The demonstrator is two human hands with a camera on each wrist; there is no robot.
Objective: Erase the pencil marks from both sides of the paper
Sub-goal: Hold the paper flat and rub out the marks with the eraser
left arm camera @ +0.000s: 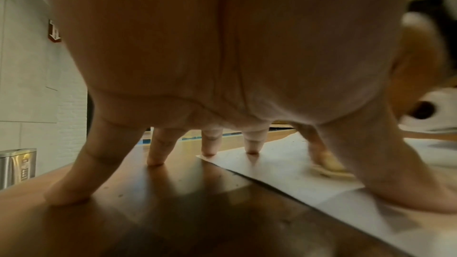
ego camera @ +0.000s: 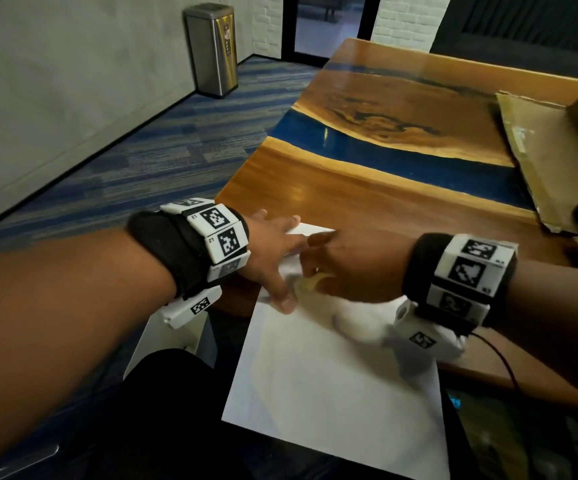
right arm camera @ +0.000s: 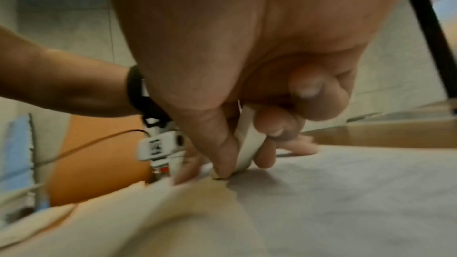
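Note:
A white sheet of paper (ego camera: pixel 332 375) lies on the wooden table (ego camera: pixel 349 174) and hangs over its near edge. My left hand (ego camera: pixel 277 254) is spread flat. Its thumb and two fingers (left arm camera: pixel 252 142) press the paper's far left corner, while the other fingers rest on bare wood. My right hand (ego camera: pixel 336 265) pinches a pale eraser (ego camera: pixel 310 282) between thumb and fingers, its lower end touching the paper (right arm camera: pixel 346 192) beside the left thumb. The right wrist view shows the eraser (right arm camera: pixel 247 144) gripped upright. No pencil marks show plainly; the picture is blurred.
A flat cardboard sheet (ego camera: pixel 540 150) lies on the table at the far right. A steel bin (ego camera: pixel 213 50) stands on the carpet by the wall at the left. A thin cable (ego camera: pixel 502 362) runs from my right wrist over the table edge.

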